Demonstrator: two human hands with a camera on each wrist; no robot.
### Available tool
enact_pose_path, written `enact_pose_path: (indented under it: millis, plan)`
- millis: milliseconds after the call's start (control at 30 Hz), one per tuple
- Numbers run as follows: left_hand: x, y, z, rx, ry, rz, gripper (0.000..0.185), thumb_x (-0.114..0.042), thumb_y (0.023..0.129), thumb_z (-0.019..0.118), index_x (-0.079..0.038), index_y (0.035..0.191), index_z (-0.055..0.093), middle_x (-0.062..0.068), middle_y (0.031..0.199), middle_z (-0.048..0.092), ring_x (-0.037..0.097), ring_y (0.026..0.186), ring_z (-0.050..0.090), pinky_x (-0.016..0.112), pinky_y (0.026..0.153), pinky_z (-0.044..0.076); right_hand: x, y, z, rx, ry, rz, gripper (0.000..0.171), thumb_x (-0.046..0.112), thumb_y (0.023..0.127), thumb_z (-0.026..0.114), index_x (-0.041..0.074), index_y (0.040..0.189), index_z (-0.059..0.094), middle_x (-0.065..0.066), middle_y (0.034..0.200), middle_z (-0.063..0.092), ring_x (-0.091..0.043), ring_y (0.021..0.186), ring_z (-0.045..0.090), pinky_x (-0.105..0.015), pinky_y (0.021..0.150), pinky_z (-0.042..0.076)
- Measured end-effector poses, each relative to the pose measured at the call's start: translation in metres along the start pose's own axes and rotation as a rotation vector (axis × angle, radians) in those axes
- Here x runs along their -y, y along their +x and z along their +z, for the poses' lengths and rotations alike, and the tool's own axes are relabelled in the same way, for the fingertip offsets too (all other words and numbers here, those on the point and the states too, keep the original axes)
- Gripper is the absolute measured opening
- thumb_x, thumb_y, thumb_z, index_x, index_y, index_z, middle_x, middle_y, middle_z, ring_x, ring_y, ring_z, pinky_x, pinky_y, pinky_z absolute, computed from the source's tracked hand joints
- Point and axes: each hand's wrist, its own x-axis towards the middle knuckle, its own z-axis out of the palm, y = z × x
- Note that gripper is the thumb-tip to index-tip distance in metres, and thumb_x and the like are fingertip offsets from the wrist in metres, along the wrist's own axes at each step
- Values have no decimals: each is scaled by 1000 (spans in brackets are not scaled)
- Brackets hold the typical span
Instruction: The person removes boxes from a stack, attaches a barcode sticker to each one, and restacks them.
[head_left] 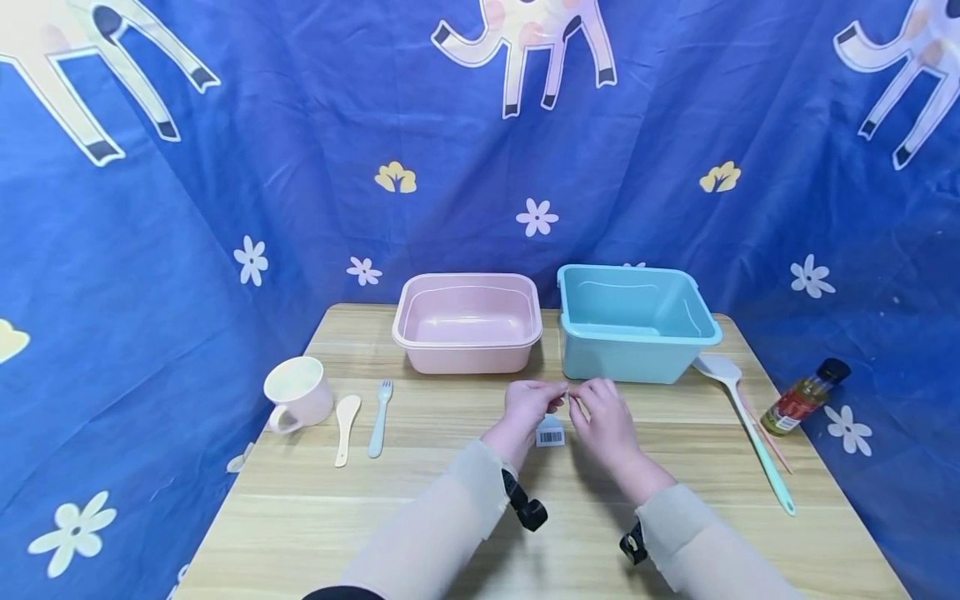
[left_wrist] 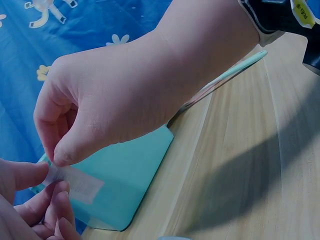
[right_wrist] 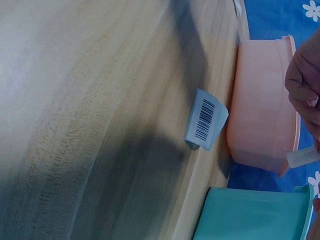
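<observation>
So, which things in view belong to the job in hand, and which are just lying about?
In use: left hand, right hand, translucent strip pinched between them; probably the barcoded pale-blue item nearby.

Apparently lying about: pink basin, blue basin, mug, cream spoon, pale-blue fork, mint-handled turner, pink stick, black-capped bottle.

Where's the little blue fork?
In the head view, the blue fork lies on the left of the table, just right of the cream spoon.

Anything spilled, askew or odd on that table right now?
No spill or damage shows. The bottle sits very near the right edge of the table, so it might get knocked off. The spatula lies slanted close beside a pink stick, which looks untidy.
</observation>
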Motion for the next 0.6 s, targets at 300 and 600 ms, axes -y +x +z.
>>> enact_pose_path:
  millis: [300,600]
  plan:
    - [1,2,-1,-29,70,-10,8,5,78,73,9,85,73,9,69,69,13,57,61,25,60,53,2,-3,2,31,-22,-1,13,-4,79,75,4,90,72,-5,85,59,-28,82,53,-42,69,47]
    - [2,2,-4,-31,119,6,8,7,77,70,10,85,71,6,68,66,18,62,63,25,61,52,5,-3,2,47,-35,-12,15,1,79,77,6,93,72,-4,87,60,-25,82,53,-39,67,44]
